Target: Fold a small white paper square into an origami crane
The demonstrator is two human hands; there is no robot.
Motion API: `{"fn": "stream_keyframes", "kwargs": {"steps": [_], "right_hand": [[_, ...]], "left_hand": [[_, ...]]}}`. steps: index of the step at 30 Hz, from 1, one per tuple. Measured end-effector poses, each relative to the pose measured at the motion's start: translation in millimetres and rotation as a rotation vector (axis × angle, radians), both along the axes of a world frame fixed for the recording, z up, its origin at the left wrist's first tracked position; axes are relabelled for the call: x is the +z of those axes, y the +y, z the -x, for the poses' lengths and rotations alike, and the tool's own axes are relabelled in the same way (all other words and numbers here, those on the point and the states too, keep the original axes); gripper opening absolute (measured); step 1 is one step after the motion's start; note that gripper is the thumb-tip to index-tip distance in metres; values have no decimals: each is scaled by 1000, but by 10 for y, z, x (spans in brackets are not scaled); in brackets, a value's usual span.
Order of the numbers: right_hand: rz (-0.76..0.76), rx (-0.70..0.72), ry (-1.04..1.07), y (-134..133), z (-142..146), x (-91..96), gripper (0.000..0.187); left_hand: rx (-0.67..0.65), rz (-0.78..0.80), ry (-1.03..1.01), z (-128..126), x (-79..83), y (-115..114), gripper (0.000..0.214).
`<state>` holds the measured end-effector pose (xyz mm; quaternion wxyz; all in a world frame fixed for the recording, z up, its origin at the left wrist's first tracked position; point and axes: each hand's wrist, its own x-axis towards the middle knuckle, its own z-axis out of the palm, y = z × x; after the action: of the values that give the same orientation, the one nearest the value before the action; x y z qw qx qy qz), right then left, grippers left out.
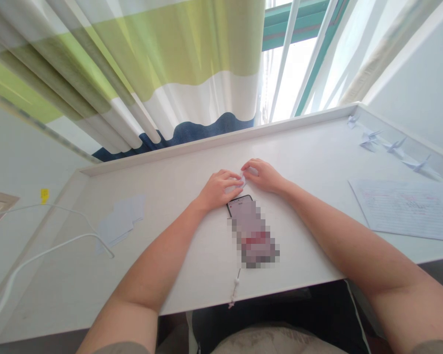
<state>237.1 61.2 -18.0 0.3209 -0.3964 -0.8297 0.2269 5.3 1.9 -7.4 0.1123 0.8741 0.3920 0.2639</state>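
No text is legible. The lined paper carries dark and red writing, too blurred to read. The phone display is mostly pixelated. Marks on the yellow tag are too small.

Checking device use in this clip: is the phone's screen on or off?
On: the phone shows pale mauve inside its black rim at the top end, though most of it is pixelated.

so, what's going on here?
The person's left hand and right hand meet at a small white paper piece, just past the far end of a phone on the white desk. Folded paper shapes sit along its right side; loose sheets lie on the left, a written-on sheet on the right.
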Motion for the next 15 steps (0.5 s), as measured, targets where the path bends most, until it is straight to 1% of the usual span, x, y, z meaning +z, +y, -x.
{"fn": "stream_keyframes", "kwargs": {"steps": [6,10,15], "right_hand": [[2,37,67,-22,-37,31,14],[-47,38,122,-50,-78,66,14],[-80,141,94,-75,-98,62,17]], "left_hand": [[9,29,-27,-21,9,-3,20],[12,23,-25,-21,5,-8,20],[22,-1,-41,-17,-6,-12,16]]}}
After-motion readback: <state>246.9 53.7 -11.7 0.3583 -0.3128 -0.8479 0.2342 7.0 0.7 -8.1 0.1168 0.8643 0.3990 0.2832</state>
